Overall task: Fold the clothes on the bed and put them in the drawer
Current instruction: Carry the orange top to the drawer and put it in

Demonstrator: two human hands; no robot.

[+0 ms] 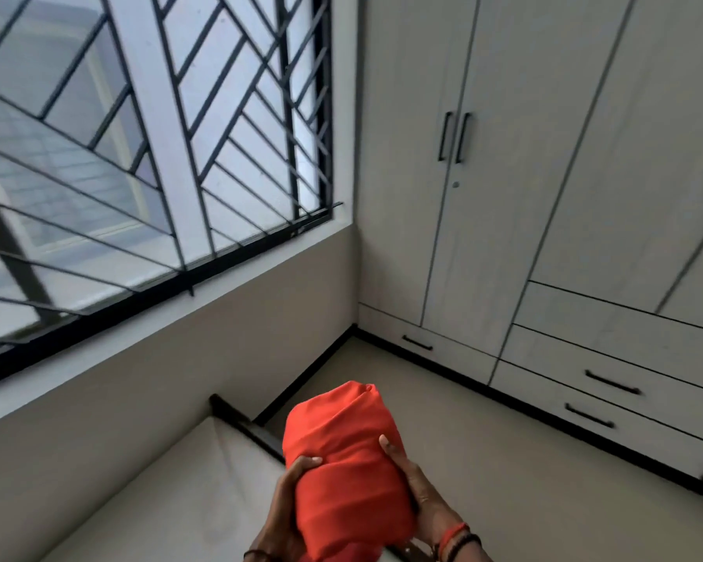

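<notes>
while both hands cradle it from opposite sides, a folded orange garment (pixel 341 460) sits in mid-air low in the centre of the view, above the corner of the bed (pixel 159 500) and not touching it. the left hand (pixel 291 494) curls its fingers round the bundle's left flank. the right hand (pixel 412 476) wraps the right flank, one finger lying up along the cloth. holding it from two sides looks meant to keep the soft folds from slipping open while it is carried. red and black bands (pixel 457 537) ring the right wrist.

ahead and to the right, across a stretch of pale floor (pixel 483 460), stands a white wardrobe (pixel 524 156) with tall doors and black handles. beneath the doors is a stack of drawers (pixel 609 358), every one closed and well apart from the bundle. a barred window (pixel 159 135) fills the upper left.

judging from this, the folding of this piece is done and carrying it to the drawers is the step in hand. a drawer must be pulled out first, which will call for freeing one hand and could let the bundle loosen.
</notes>
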